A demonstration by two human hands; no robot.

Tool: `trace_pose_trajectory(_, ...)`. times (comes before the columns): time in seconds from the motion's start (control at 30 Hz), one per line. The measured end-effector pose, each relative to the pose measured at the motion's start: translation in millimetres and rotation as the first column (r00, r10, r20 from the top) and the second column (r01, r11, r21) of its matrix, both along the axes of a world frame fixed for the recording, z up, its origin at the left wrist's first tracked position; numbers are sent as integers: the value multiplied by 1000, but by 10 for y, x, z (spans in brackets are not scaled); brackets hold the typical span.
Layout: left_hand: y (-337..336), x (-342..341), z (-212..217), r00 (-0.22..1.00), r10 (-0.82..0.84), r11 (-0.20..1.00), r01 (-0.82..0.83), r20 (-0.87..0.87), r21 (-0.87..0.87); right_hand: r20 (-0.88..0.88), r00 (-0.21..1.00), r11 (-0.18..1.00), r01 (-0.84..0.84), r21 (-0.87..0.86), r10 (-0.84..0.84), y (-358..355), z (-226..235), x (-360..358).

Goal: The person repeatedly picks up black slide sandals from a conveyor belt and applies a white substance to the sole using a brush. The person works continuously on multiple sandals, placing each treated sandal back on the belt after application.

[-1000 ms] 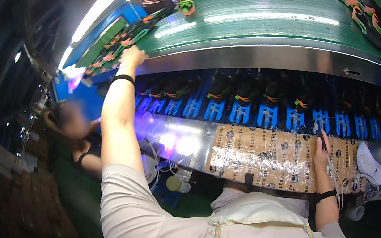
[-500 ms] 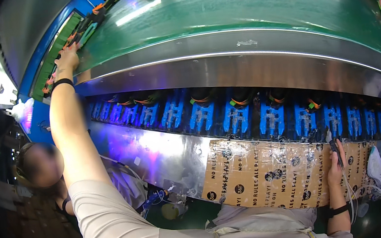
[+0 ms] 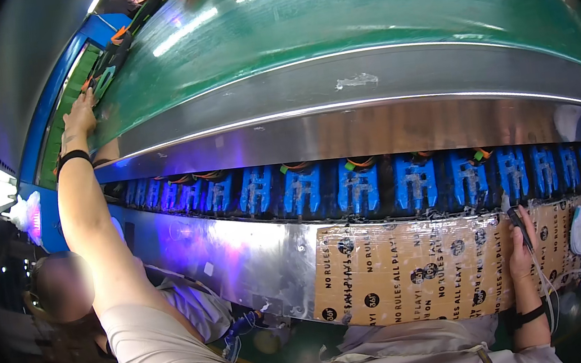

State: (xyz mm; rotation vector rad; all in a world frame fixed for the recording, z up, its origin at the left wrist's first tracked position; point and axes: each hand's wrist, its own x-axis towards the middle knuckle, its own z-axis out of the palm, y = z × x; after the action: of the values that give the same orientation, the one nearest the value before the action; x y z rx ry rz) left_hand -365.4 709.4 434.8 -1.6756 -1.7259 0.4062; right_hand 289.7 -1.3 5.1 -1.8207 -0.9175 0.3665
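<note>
Green belt [image 3: 358, 21] runs ahead; my left arm stretches fully out, left hand [image 3: 81, 114] spread flat touching dark orange-trimmed parts [image 3: 109, 55] at its edge. My right hand [image 3: 521, 249] pinches a slim dark tool [image 3: 520, 222] against the cardboard panel [image 3: 411, 275].

Conveyor belt [image 3: 385, 10] glossy green, steel-grey rim. Blue moulds [image 3: 356, 188] in a row beneath. Cardboard sheet [image 3: 418, 274] brown, black print.

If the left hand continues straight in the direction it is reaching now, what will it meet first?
Probably the dark shoe part with orange trim. It lies just beyond the fingertips of the left hand, along the edge of the green conveyor belt. Depth is hard to judge through the fisheye.
</note>
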Motion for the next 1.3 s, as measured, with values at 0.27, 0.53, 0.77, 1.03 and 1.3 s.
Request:
trace_pose_trajectory(0.27, 69, -297, -113, 938, -328, 933, 340, -111, 121, 41, 999, 1000, -11, 21, 10, -59, -116, 30)
trace_pose_trajectory(0.53, -643, 75, -199, 815, -570, 807, 531, 107, 258, 6, 998, 997, -63, 47, 63, 115, -24, 55)
trace_pose_trajectory(0.77, -2227, 1430, 335, 537, -598, 710, 699, 595, 82, 49, 998, 987, -57, 147, 51, 45, -18, 6)
trace_pose_trajectory(1.03, -2633, 1639, 35, 516, -457, 887, 332, 724, 322, 55, 995, 988, -89, 129, 82, 120, -140, 97)
trace_pose_trajectory(1.3, -3987, 2189, -781, -601, -358, 783, 225, 715, 580, 42, 998, 951, -64, 303, 54, 191, -255, 270)
